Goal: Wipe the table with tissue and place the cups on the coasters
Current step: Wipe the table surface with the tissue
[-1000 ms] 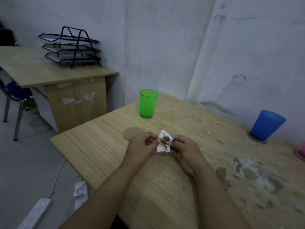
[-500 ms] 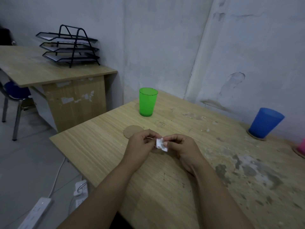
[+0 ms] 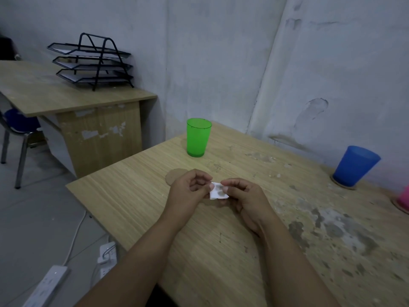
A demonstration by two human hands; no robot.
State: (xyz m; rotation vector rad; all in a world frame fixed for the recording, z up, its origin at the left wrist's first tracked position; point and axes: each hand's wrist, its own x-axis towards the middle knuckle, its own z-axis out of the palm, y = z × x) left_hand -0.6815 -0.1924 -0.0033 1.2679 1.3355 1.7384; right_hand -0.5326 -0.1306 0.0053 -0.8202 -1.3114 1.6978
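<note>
— Hands? What am I reading on your feed?

— Left hand (image 3: 188, 191) and right hand (image 3: 241, 196) meet over the table (image 3: 137, 196), both pinching one small folded tissue (image 3: 218, 191), brown-stained, held just above the wood.

— Cups?

— I log the green cup (image 3: 198, 137) upright on bare wood, far of the hands. An empty coaster (image 3: 173, 176) lies partly hidden behind the left hand. Blue cup (image 3: 355, 166) far right, on its own coaster (image 3: 338, 185). Pink cup (image 3: 404, 197) cut off at the right edge.
</note>
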